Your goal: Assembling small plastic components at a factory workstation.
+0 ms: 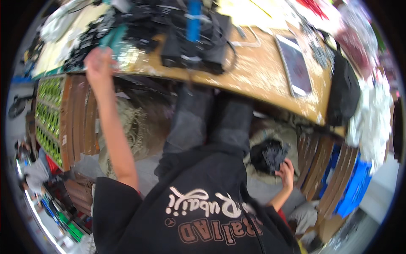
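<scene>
Several parted fingers (289, 165) beside black bundle (267, 155)

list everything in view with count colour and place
table: 1, light brown, top
phone: 1, white-edged, table's right
box: 1, black, table's near edge
cylinder: 1, blue, at the box
small parts: many, black, table's left
bag: 1, black, table's right end
pieces: many, green, far left
boards: several, brown, both sides
bundle: 1, black, below table, right
panels: 2 or more, blue, right
plastic wrapping: uncountable, whitish, right
top: 1, black, lower middle
trousers: 1 pair, dark grey, centre
left hand: 1, bare, table's left edge
right hand: 1, bare, by the bundle
</scene>
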Tool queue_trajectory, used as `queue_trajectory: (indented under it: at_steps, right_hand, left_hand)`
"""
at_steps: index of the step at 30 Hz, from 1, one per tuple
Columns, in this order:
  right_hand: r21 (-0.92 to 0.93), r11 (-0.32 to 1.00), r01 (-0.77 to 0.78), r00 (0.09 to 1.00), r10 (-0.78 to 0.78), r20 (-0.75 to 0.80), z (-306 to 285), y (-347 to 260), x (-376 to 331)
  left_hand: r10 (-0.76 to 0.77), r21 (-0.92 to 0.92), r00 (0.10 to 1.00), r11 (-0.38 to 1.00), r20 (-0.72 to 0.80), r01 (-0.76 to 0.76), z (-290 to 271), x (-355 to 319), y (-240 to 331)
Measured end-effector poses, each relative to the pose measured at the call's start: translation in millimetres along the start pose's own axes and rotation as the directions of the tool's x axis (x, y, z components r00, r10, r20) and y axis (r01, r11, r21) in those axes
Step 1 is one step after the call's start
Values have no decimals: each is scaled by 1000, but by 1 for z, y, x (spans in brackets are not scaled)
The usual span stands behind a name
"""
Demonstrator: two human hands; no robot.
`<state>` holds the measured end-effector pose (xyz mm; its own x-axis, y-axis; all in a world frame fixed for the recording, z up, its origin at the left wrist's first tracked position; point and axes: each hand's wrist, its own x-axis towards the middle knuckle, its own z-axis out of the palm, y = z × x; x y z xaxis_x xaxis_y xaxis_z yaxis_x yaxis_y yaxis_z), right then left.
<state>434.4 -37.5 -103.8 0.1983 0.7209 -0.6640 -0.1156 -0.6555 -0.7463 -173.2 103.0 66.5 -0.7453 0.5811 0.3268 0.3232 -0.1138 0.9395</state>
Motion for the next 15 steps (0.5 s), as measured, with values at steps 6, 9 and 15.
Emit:
queue_trajectory:
  at_steps: [6,9,15]
  right_hand:
    - [-39,989,-145,973,135,-188,-4,60,41]
    - [-18,974,-226,943,214,-253,6,82,52]
    - [-461,874,-156,830,-137,-541,-29,145,80]
  left_hand:
    - [-234,95,948,971,217,218,22,103,-16]
    - [-330,-28,895,935,301,354,29,125,-33]
    - [-169,-111,940,971,297,210,32,113,-20]
